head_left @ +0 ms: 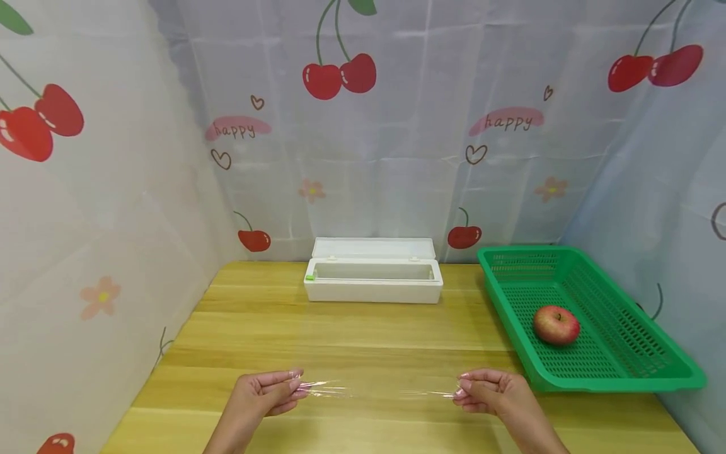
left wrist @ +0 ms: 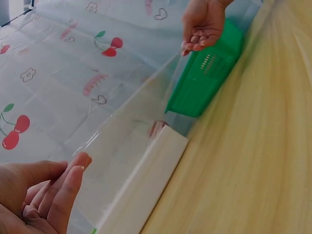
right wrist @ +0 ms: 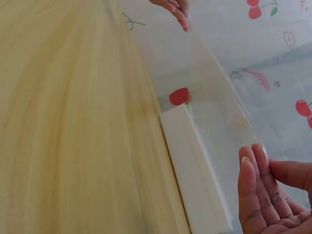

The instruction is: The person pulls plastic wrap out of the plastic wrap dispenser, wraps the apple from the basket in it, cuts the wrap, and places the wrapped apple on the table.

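Observation:
A sheet of clear cling film [head_left: 326,388] is stretched between the two hands, wrinkled where each one holds it. My left hand [head_left: 263,394] pinches one end between thumb and fingers, low at the front of the table. Across from it, my right hand [head_left: 495,394] pinches the other end. In the left wrist view the film [left wrist: 129,122] shows as a taut, see-through sheet with a shiny edge. Beyond the hands stands a white cling film box [head_left: 373,292], its lid [head_left: 373,248] tipped back and a green tab [head_left: 309,277] at its left end.
At the right a green plastic basket [head_left: 618,383] holds a red apple [head_left: 556,325]. Everything stands on a wooden table [head_left: 368,334]. A cherry-print curtain [head_left: 391,145] closes off the back and both sides.

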